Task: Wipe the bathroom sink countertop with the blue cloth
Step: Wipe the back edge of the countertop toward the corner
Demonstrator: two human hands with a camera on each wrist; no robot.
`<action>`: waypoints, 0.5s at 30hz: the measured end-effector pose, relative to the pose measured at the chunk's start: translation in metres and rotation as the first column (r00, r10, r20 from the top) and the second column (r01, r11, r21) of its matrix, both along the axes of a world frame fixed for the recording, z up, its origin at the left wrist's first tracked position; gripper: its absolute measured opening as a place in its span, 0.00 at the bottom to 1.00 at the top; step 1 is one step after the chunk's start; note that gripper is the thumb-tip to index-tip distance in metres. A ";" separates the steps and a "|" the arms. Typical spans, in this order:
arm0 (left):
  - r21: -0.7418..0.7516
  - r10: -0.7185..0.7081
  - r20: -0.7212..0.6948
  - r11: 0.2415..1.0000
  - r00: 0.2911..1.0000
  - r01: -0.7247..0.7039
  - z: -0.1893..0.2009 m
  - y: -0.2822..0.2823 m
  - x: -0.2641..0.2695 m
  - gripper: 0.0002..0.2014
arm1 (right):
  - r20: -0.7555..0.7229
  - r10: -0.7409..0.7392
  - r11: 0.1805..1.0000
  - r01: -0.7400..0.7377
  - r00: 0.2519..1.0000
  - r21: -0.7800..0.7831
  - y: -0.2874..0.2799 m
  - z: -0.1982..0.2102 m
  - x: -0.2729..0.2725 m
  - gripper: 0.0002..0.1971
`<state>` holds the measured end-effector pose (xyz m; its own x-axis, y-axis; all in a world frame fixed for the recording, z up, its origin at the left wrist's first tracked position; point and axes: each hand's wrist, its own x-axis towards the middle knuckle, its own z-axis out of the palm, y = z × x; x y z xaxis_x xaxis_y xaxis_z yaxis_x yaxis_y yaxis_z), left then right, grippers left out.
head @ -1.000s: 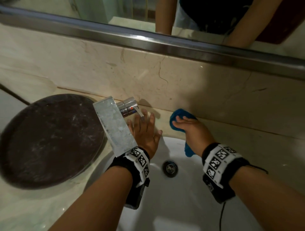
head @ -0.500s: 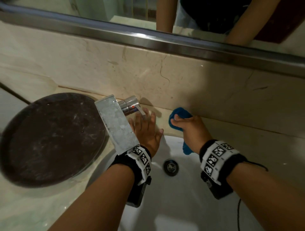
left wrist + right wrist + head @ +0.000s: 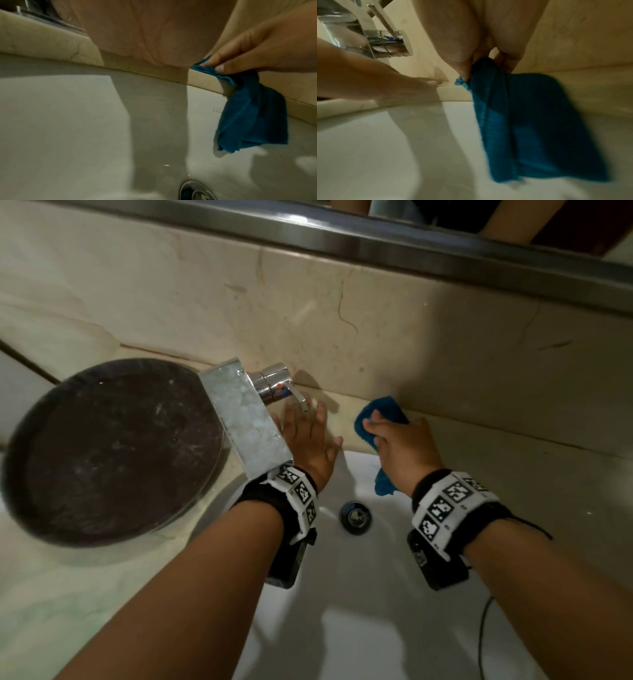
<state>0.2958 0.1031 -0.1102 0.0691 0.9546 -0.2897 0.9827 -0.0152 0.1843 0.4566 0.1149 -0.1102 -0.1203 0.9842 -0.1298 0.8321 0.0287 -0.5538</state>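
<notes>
The blue cloth lies bunched on the beige marble countertop behind the white sink, against the backsplash. My right hand grips it and presses it on the ledge; a loose end hangs over the rim into the basin, also seen as a blue cloth flap. My left hand rests flat on the ledge beside the chrome faucet, fingers straight and spread, holding nothing. Part of the cloth is hidden under my right palm.
A dark round tray sits on the counter at left, touching the faucet's spout. The drain is in the basin's middle. A mirror's metal frame runs above the marble backsplash. Bare counter stretches to the right.
My right hand with the cloth has slid slightly left along the back ledge toward the faucet. The left hand stays flat in place.
</notes>
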 end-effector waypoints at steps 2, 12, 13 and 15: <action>0.008 -0.007 0.003 1.000 1.000 0.007 -0.002 0.000 0.002 0.33 | -0.447 -0.380 0.912 0.247 0.810 -0.328 0.007 -0.006 -0.023 0.36; 0.056 0.004 0.067 0.998 0.998 -0.008 -0.004 -0.001 -0.002 0.48 | -0.426 -0.328 0.925 0.195 0.843 -0.327 0.010 0.010 0.004 0.19; 0.079 0.003 0.090 0.997 0.996 -0.010 -0.004 -0.001 -0.001 0.49 | -0.182 -0.196 0.959 0.149 0.964 -0.243 0.005 0.013 0.015 0.22; 0.053 0.018 0.100 0.998 0.995 -0.023 -0.003 -0.001 0.000 0.48 | 0.150 -0.030 0.990 0.050 0.988 -0.129 0.001 0.008 0.026 0.25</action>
<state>0.2953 0.1021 -0.1128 0.0752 0.9702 -0.2302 0.9597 -0.0077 0.2809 0.4822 0.1160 -0.1025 -0.0512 0.9609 -0.2721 0.9038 -0.0713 -0.4221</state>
